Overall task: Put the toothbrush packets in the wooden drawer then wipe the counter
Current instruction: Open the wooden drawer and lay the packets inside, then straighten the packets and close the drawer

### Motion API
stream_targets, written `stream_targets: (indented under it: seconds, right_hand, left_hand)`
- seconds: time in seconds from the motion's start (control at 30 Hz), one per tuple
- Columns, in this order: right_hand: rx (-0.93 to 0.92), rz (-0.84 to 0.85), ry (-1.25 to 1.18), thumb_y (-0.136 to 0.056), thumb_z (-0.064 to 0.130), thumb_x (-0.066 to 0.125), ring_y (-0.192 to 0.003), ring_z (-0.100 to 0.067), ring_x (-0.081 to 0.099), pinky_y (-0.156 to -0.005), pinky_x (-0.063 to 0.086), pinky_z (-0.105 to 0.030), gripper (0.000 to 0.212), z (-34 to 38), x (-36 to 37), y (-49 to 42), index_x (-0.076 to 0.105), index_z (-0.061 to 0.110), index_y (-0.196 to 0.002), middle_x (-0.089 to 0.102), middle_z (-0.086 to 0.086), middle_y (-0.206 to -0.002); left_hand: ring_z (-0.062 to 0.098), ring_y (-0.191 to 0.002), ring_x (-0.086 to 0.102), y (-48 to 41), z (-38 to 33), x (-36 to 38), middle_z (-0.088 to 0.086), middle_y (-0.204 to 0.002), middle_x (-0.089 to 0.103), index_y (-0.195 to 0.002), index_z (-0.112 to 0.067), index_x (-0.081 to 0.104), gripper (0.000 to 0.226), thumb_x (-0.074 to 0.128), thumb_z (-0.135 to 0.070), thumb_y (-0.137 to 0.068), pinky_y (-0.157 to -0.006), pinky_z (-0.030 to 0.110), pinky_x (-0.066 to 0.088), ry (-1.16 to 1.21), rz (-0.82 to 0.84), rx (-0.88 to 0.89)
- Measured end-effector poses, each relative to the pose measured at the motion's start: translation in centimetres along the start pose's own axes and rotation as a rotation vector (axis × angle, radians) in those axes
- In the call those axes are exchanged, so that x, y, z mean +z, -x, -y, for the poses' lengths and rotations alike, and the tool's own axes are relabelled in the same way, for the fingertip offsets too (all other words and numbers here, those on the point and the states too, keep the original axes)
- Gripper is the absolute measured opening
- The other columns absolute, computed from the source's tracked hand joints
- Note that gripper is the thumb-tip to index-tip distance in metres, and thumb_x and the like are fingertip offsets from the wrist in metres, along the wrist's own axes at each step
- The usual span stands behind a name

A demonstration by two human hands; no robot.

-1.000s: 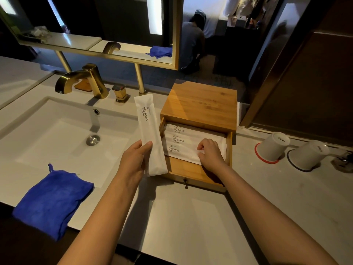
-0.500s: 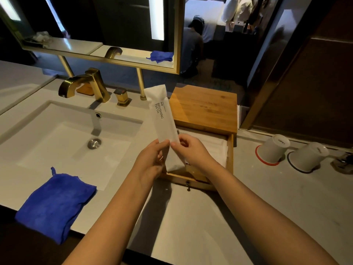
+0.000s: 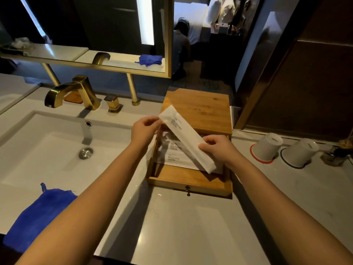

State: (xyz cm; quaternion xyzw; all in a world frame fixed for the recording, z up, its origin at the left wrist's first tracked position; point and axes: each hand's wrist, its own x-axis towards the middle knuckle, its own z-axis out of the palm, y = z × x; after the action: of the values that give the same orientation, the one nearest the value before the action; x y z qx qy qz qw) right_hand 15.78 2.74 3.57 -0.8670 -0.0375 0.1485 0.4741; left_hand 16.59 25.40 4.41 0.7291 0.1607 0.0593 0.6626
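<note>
A long white toothbrush packet marked "BRUSHING TEETH" slants over the pulled-out wooden drawer. My left hand pinches its upper left end. My right hand grips it near the lower right end. Under it, more white packets lie flat inside the drawer. The drawer slides out of a bamboo box on the grey counter. A blue cloth lies at the sink's front left edge.
A white sink basin with a gold faucet fills the left. Two upturned white cups stand right of the box. A gold-framed mirror hangs behind. A person crouches in the room beyond.
The packet went from upright beside the drawer to slanting over it. My right hand left the packets in the drawer and took the lower end; my left hand moved to the top end.
</note>
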Motion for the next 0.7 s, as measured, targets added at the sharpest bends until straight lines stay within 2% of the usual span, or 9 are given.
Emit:
stream_targets:
  seconds: [0.07,0.13,0.2,0.27,0.37,0.43,0.53,0.7]
  right_hand:
    - [0.028,0.059,0.135,-0.084,0.031,0.064,-0.079,-0.010,0.058,-0.061,0.047,-0.022,0.006,-1.0,-1.0,0.1,0.066,0.027,-0.079,0.062,0.001,-0.082]
    - [0.042,0.106,0.239,-0.084,0.030,0.064,-0.077,-0.012,0.059,-0.060,0.047,-0.021,0.010,-1.6,-1.5,0.0,0.068,0.021,-0.082,0.062,-0.004,-0.082]
    - [0.043,0.196,0.326,-0.085,0.028,0.063,-0.079,-0.010,0.059,-0.061,0.044,-0.018,0.011,-2.0,-1.3,0.1,0.068,0.023,-0.093,0.063,0.005,-0.084]
    - [0.033,0.283,0.407,-0.086,0.025,0.063,-0.082,-0.007,0.058,-0.065,0.045,-0.017,0.023,-2.0,-0.5,-0.1,0.066,0.020,-0.108,0.061,0.012,-0.090]
    - [0.004,0.349,0.520,-0.084,0.024,0.065,-0.080,-0.006,0.057,-0.068,0.044,-0.019,0.022,-1.7,0.5,-0.5,0.067,0.017,-0.105,0.058,0.017,-0.082]
    - [0.012,0.349,0.542,-0.084,0.023,0.065,-0.075,-0.004,0.054,-0.066,0.042,-0.019,0.018,-1.7,0.9,-0.7,0.068,0.018,-0.101,0.054,0.018,-0.076]
    - [0.026,0.362,0.554,-0.085,0.022,0.063,-0.072,-0.003,0.051,-0.065,0.040,-0.019,0.008,-2.3,1.3,-0.5,0.067,0.024,-0.091,0.052,0.017,-0.074]
    - [0.049,0.395,0.552,-0.087,0.023,0.062,-0.079,-0.004,0.053,-0.072,0.042,-0.023,0.022,-2.7,1.2,0.3,0.065,0.018,-0.107,0.055,0.014,-0.084]
  left_hand:
    - [0.018,-0.103,0.060,-2.2,0.0,0.1,0.008,-0.117,0.064,-0.119,-0.013,0.058,0.034,0.060,-0.019,-0.086,-0.090,0.036,0.051,-0.154,-0.039,0.084]
    - [0.019,-0.111,0.055,-4.0,0.1,0.4,0.008,-0.126,0.060,-0.126,-0.016,0.053,0.039,0.058,-0.023,-0.087,-0.094,0.036,0.046,-0.297,-0.008,0.181]
    - [0.022,-0.121,0.050,-5.5,0.3,1.1,0.007,-0.134,0.054,-0.130,-0.019,0.049,0.043,0.055,-0.028,-0.089,-0.093,0.033,0.041,-0.447,0.084,0.288]
    - [0.024,-0.127,0.045,-6.9,0.6,1.9,0.008,-0.139,0.049,-0.134,-0.019,0.044,0.045,0.051,-0.030,-0.092,-0.091,0.029,0.036,-0.592,0.190,0.378]
    - [0.027,-0.130,0.036,-8.9,1.0,2.8,0.012,-0.142,0.042,-0.139,-0.013,0.036,0.048,0.043,-0.027,-0.094,-0.105,0.038,0.031,-0.933,0.354,0.522]
    - [0.028,-0.129,0.032,-10.1,1.3,3.0,0.013,-0.140,0.040,-0.140,-0.012,0.033,0.049,0.039,-0.030,-0.095,-0.106,0.043,0.030,-1.142,0.422,0.585]
    - [0.029,-0.134,0.025,-11.1,2.1,3.1,0.014,-0.147,0.033,-0.141,-0.011,0.029,0.052,0.034,-0.036,-0.095,-0.108,0.044,0.024,-1.234,0.434,0.623]
    - [0.029,-0.141,0.013,-11.6,2.5,3.3,0.013,-0.154,0.021,-0.144,-0.012,0.022,0.058,0.028,-0.043,-0.095,-0.113,0.045,0.016,-1.271,0.452,0.653]
